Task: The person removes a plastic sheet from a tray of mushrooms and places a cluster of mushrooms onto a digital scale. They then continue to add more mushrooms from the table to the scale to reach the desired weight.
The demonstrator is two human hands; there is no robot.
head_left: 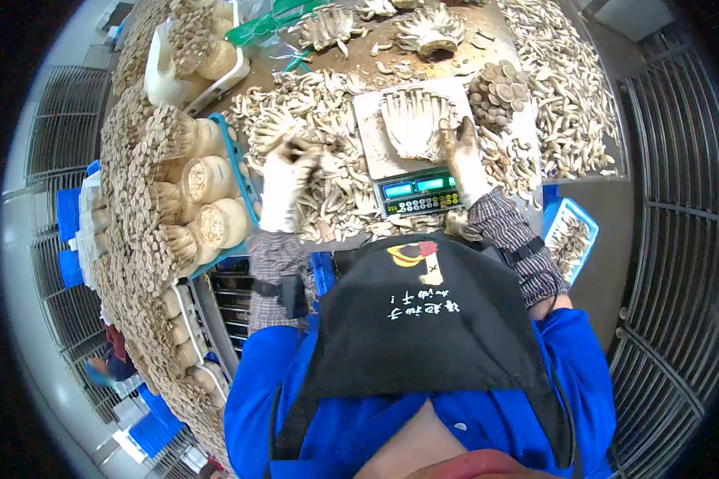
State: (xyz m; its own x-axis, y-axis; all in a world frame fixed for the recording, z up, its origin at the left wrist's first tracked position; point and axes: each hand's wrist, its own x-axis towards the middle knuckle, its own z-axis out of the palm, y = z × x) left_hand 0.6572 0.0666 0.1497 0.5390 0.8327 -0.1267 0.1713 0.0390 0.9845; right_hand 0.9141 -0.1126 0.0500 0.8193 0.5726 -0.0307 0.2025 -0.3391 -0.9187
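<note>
My left hand (289, 166), in a white glove with dark-stained fingers, is over loose mushrooms (327, 120) heaped on the table. Its fingers are curled and slightly blurred; whatever they hold is hidden. A pale bunch of mushrooms (414, 124) with long stems lies on the square pan of a digital scale (419, 191), whose displays are lit. Along the right edge of that bunch stands my right hand (465, 152), also gloved, with thumb and fingers apart and touching or nearly touching the stems. Just beyond it sits a clump of round brown caps (498, 94).
Bottles with mushrooms growing from them (216, 223) stand in a blue crate at left. Trimmed clusters (430, 32) and a green plastic bag (268, 24) lie at the back. More mushrooms (563, 88) cover the right side. A blue basket (571, 239) stands low at right, near metal racks (679, 223).
</note>
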